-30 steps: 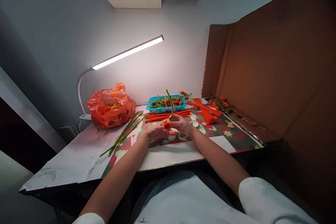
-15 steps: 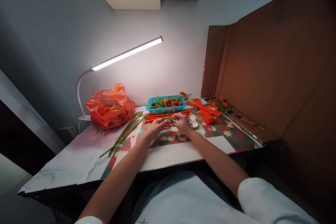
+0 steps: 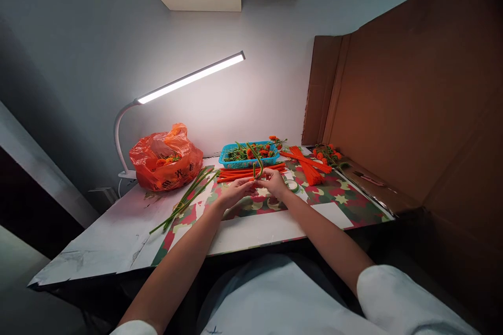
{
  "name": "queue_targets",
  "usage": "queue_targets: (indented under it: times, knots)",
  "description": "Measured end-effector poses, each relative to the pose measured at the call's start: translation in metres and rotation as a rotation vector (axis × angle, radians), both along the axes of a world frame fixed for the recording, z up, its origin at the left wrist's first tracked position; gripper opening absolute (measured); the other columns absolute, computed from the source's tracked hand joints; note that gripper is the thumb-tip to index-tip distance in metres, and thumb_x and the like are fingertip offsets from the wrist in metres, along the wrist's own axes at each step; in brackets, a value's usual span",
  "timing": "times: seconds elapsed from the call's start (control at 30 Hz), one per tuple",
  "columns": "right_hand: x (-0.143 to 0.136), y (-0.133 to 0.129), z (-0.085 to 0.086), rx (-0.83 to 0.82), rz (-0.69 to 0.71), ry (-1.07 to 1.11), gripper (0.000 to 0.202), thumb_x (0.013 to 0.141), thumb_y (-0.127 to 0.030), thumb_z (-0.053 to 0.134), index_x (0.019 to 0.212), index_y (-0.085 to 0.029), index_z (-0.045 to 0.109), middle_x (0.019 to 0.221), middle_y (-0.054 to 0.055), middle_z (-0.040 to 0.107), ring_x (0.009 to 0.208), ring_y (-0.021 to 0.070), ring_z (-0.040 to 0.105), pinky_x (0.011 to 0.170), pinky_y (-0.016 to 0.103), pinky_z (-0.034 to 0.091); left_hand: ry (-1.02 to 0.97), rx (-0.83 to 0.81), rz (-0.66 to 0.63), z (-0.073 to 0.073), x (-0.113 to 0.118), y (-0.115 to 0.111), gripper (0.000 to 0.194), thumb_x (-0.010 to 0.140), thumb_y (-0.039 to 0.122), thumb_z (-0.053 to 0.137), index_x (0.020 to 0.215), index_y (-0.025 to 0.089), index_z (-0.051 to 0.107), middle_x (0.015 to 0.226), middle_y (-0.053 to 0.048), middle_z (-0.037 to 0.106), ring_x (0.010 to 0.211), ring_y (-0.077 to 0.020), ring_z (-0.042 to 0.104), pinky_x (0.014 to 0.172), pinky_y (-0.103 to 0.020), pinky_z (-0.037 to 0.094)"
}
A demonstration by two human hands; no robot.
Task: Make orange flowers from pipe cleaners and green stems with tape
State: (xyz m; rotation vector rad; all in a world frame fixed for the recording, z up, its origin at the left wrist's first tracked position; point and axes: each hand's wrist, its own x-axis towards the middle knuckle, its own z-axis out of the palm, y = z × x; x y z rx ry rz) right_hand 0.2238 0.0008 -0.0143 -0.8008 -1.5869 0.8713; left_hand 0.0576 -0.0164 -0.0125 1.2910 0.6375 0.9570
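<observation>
Both my hands meet over the middle of the table, fingers pinched together. Between them rises a green stem [image 3: 259, 159], bent in a curve, with its upper end in front of the blue basket. My left hand [image 3: 238, 191] grips its lower part from the left, where a small bit of orange shows at the fingertips. On the other side my right hand [image 3: 274, 182] pinches the same stem. Just behind the hands lies a bundle of orange stems [image 3: 236, 174]. A roll of green tape [image 3: 292, 186] rests beside my right hand.
Behind stands a blue basket [image 3: 231, 163] of orange flowers and green stems. An orange plastic bag [image 3: 168, 162], a lamp [image 3: 192, 78] and loose green stems [image 3: 184, 201] are at left. Crossed orange stems [image 3: 308, 166], more flowers [image 3: 328, 154] and cardboard [image 3: 393, 104] are at right.
The green piece between my hands lay sideways with a short upright part; now a longer curved stem stands up from my fingers. The hands have barely shifted.
</observation>
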Motion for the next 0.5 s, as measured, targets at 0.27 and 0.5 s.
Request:
queue_targets:
  times: [0.27,0.5]
  knots:
    - [-0.0036,-0.0066,0.0032,0.111,0.019,0.005,0.014,0.062,-0.031,0.072,0.068,-0.022,0.063,0.086,0.003,0.064,0.088,0.0195,0.057,0.081,0.032,0.041,-0.057,-0.105,0.075,0.0014,0.0072,-0.0007,0.017,0.078,0.03,0.059,0.08,0.013,0.061,0.065,-0.001,0.058,0.053,-0.0083,0.049,0.052,-0.02,0.038]
    - [-0.0101,-0.0081,-0.0004,-0.09,0.082,0.233,0.033,0.063,-0.029,0.071,0.092,-0.024,0.055,0.07,-0.003,0.062,0.068,0.0153,0.061,0.067,0.029,0.048,-0.083,-0.22,0.184,-0.0008,0.008,0.0028,0.026,0.08,0.029,0.052,0.059,0.018,0.043,0.046,0.007,0.028,0.038,-0.0061,0.023,0.04,-0.02,0.019]
